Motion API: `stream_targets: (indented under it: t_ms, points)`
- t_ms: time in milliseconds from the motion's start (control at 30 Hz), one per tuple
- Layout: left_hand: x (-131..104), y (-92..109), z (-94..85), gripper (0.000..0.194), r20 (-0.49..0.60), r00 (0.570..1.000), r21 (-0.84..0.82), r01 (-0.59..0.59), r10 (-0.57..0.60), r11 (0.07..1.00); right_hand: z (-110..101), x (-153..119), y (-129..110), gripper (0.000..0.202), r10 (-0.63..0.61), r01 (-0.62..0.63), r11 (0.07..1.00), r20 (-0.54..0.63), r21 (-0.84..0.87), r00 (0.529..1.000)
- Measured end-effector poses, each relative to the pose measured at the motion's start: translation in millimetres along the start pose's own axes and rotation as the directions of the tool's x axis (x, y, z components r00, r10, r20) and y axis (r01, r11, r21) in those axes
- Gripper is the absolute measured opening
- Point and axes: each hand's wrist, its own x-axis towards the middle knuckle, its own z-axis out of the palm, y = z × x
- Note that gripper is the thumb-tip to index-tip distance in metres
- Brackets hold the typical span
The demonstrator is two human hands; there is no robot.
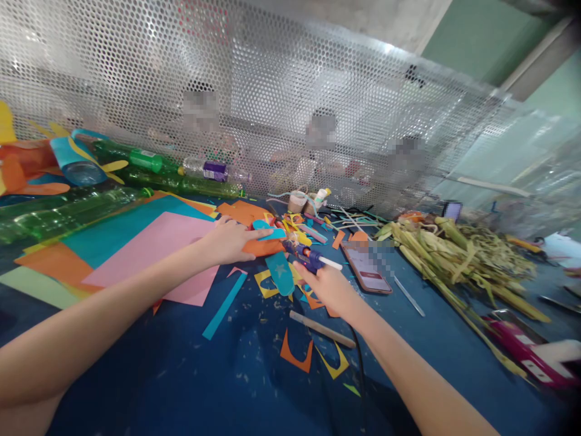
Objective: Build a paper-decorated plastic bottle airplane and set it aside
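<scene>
Steadiness helps: left hand [227, 241] holds the orange craft piece [263, 247] with rounded blue paper strips [280, 276] over the blue bench [181, 375]; right hand [330, 283], gripping a dark-blue glue gun [312, 258], should move slowly.

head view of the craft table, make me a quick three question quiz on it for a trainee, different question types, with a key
1. Short answer: which of the person's hands holds the glue gun?
2. True or false: the pink paper sheet lies to the right of the phone.
3. Fill in the blank: the rounded teal paper piece beside the glue gun is marked with a pale ____ shape.

Key
1. The right hand.
2. False; the sheet lies to the left of the phone.
3. Star.
</scene>
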Motion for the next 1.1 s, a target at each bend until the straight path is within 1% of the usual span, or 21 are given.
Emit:
stream_targets:
  t_ms: [100,233,300,367,433,467,533,567,600,667,700,767,800,833,867,900,967,1000,1033,1067,1100]
  points:
    - [-0.5,0.2,0.0,0.065,-0.011,1.000,-0.001,-0.006,0.006,1.000,0.9,1.2,4.3,0.026,-0.029,0.029,0.999,-0.019,-0.030,0.999]
    - [0.1,-0.1,0.0,0.066,-0.011,1.000,-0.037,0.003,-0.003,0.999,3.0,1.7,8.1,0.027,-0.045,0.045,0.999,-0.023,0.002,0.999]
    - [0.3,0.1,-0.8,0.065,-0.005,1.000,-0.054,0.007,-0.007,0.999,0.0,2.1,9.2,0.027,-0.039,0.039,0.999,-0.020,0.017,0.999]
    - [0.4,0.7,-2.1,0.065,0.007,1.000,-0.065,0.010,-0.010,0.998,-8.8,2.5,10.8,0.029,-0.029,0.029,1.000,0.012,0.006,0.999]
    - [0.4,1.6,-3.3,0.065,0.024,1.000,-0.065,0.021,-0.019,0.998,-22.8,2.4,14.1,0.031,-0.033,0.038,0.998,0.074,-0.056,0.997]
    - [0.4,1.9,-3.8,0.065,0.031,0.999,-0.060,0.029,-0.027,0.998,-30.5,2.0,17.0,0.031,-0.050,0.057,0.993,0.070,-0.102,0.996]
    - [0.6,2.1,-4.3,0.066,0.041,0.998,-0.048,0.040,-0.038,0.998,-43.7,1.0,25.4,0.029,-0.023,0.033,0.986,0.063,-0.164,0.998]
    - [0.7,2.0,-4.4,0.065,0.043,0.998,-0.046,0.040,-0.038,0.998,-48.1,0.5,31.0,0.028,-0.007,0.025,0.977,0.087,-0.210,0.996]
    - [0.8,1.8,-4.5,0.065,0.042,0.998,-0.048,0.037,-0.035,0.998,-50.4,0.0,37.1,0.029,0.008,0.027,0.966,0.135,-0.256,0.991]
    - [0.8,1.2,-4.6,0.064,0.035,0.999,-0.055,0.027,-0.025,0.998,-49.9,-0.6,49.9,0.027,0.072,-0.003,0.937,0.184,-0.349,0.980]
    - [0.7,1.0,-4.7,0.064,0.029,0.999,-0.055,0.022,-0.020,0.998,-48.0,-0.6,55.6,0.028,0.112,-0.015,0.920,0.226,-0.392,0.968]
    - [0.5,0.9,-5.1,0.064,0.014,1.000,-0.041,0.014,-0.013,0.999,-44.4,-0.2,63.7,0.030,0.159,-0.004,0.907,0.334,-0.421,0.929]
    - [0.4,0.9,-5.3,0.064,0.008,1.000,-0.034,0.012,-0.012,0.999,-43.6,0.3,65.4,0.031,0.159,0.013,0.911,0.378,-0.413,0.912]
    - [0.3,0.9,-5.5,0.064,0.004,1.000,-0.032,0.011,-0.011,0.999,-43.4,1.0,65.2,0.030,0.141,0.031,0.918,0.398,-0.395,0.906]
    - [0.4,0.7,-5.5,0.064,0.003,1.000,-0.035,0.011,-0.011,0.999,-43.6,2.0,63.2,0.028,0.110,0.048,0.927,0.391,-0.372,0.914]
    - [0.5,0.4,-5.3,0.064,0.005,1.000,-0.041,0.012,-0.012,0.999,-43.5,3.4,59.4,0.024,0.076,0.057,0.935,0.355,-0.349,0.932]
    - [1.1,-0.8,-4.7,0.064,0.017,1.000,-0.059,0.014,-0.013,0.998,-39.3,7.6,47.5,0.016,0.011,0.060,0.950,0.224,-0.308,0.975]
    - [1.5,-1.5,-4.2,0.065,0.020,1.000,-0.067,0.016,-0.015,0.998,-34.1,10.3,40.4,0.019,-0.006,0.049,0.959,0.152,-0.278,0.988]
    - [1.9,-2.3,-3.8,0.066,0.018,1.000,-0.071,0.020,-0.018,0.997,-26.6,13.3,33.4,0.020,-0.049,0.071,0.966,0.094,-0.248,0.994]
    - [2.2,-3.0,-3.4,0.067,0.014,1.000,-0.071,0.025,-0.024,0.997,-17.2,16.4,27.0,0.019,-0.111,0.127,0.965,0.084,-0.230,0.990]
    - [2.5,-3.5,-3.0,0.068,0.010,1.000,-0.065,0.029,-0.029,0.997,-6.5,19.3,21.8,0.019,-0.176,0.202,0.952,0.128,-0.230,0.976]
